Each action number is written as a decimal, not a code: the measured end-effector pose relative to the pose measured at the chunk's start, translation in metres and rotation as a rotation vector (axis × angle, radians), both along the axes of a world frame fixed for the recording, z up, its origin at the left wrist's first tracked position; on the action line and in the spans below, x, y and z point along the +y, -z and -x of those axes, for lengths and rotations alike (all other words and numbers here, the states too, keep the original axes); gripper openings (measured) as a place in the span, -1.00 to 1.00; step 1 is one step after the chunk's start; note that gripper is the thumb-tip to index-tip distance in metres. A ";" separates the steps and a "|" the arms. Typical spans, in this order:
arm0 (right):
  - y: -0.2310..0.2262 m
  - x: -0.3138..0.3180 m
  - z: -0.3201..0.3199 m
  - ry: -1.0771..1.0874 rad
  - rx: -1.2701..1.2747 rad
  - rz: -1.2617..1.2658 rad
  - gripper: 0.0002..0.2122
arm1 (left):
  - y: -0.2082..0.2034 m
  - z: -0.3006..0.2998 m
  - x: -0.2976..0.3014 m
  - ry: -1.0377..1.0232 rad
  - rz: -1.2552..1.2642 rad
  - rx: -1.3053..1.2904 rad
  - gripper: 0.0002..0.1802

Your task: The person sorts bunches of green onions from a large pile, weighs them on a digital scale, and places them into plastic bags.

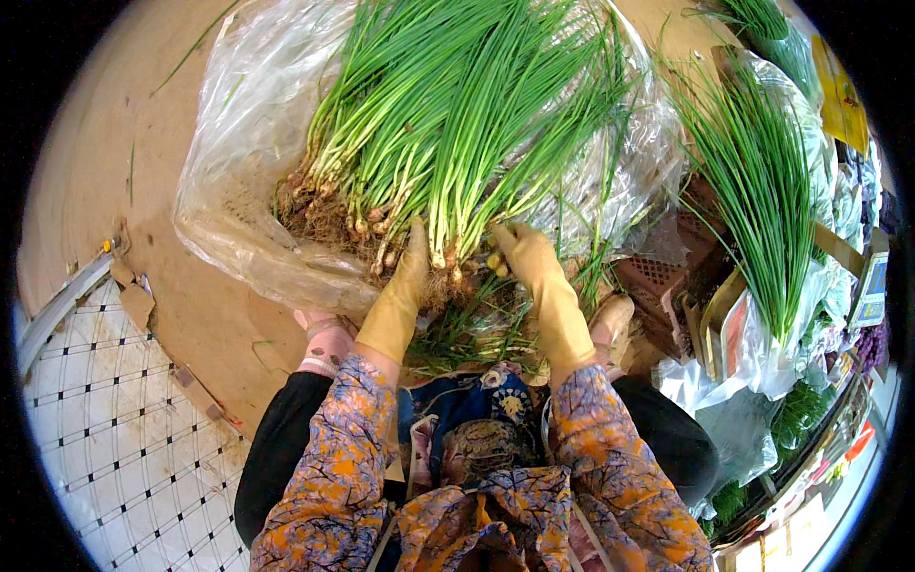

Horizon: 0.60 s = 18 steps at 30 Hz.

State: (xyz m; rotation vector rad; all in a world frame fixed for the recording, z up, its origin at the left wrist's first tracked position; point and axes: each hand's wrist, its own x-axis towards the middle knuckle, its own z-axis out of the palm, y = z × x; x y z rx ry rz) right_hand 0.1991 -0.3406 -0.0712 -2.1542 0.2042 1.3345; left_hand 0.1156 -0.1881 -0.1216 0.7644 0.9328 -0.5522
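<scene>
A big heap of green scallions (457, 105) lies on a clear plastic bag (250, 105), with pale bulbs and soil-caked roots toward me. I wear yellow rubber gloves on both hands. My left hand (408, 272) stretches flat along the left side of a clump of scallions at the near edge, its thumb partly hidden. On the other side of that clump, my right hand (530, 259) has its fingers curled inward by the stem bases; whatever is in them is hidden. Loose trimmings (467, 334) lie below, between my forearms.
At the right, a neat bundle of scallions (762, 191) rests on plastic-wrapped goods beside a brown slotted crate (658, 276). A device with a screen (869, 291) stands farther right. White tiles with black dots (124, 429) cover the lower left floor; brown board (181, 276) lies beyond.
</scene>
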 end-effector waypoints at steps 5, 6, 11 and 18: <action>0.064 0.005 -0.009 -0.027 -0.140 0.200 -0.50 | -0.002 -0.005 -0.011 -0.165 0.123 -0.059 -0.33; 0.062 0.014 -0.009 -0.061 -0.121 0.244 -0.52 | 0.005 0.000 -0.008 -0.093 0.128 -0.123 -0.35; 0.068 0.009 -0.006 -0.093 -0.061 0.263 -0.62 | 0.000 -0.006 -0.013 0.125 0.025 -0.303 -0.62; 0.040 -0.020 0.023 0.401 0.051 -0.354 -0.77 | 0.009 -0.004 -0.007 0.090 0.123 -0.277 -0.59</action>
